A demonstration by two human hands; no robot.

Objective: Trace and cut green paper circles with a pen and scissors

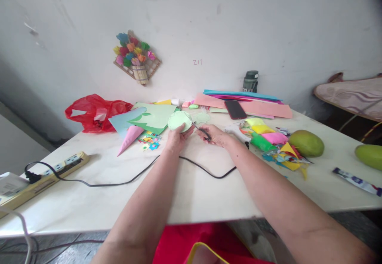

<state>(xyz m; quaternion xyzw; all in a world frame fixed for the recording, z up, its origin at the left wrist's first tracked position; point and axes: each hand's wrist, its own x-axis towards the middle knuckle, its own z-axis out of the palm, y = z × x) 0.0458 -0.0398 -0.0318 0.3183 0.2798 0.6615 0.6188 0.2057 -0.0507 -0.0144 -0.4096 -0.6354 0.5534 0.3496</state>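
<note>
Pinched in my left hand (179, 136) is a light green paper piece (180, 120) with a rounded, wavy outline. My right hand (213, 134) grips a pair of scissors (204, 133) by the dark handles. The blades point left and meet the right edge of the paper; how far apart they are is too small to tell. Just behind the hands lies a pale green paper scrap (202, 117). Left of my left hand are small coloured paper cut-outs (151, 140), near a pink paper cone (130, 138).
A black cord (119, 185) crosses the table from a power strip (65, 164). A red plastic bag (98, 107) and green sheets (153, 117) lie left; a phone (235, 109) rests on stacked coloured paper (265, 108). Clay packets (262, 129), scraps (288, 161) and a mango (306, 143) lie right.
</note>
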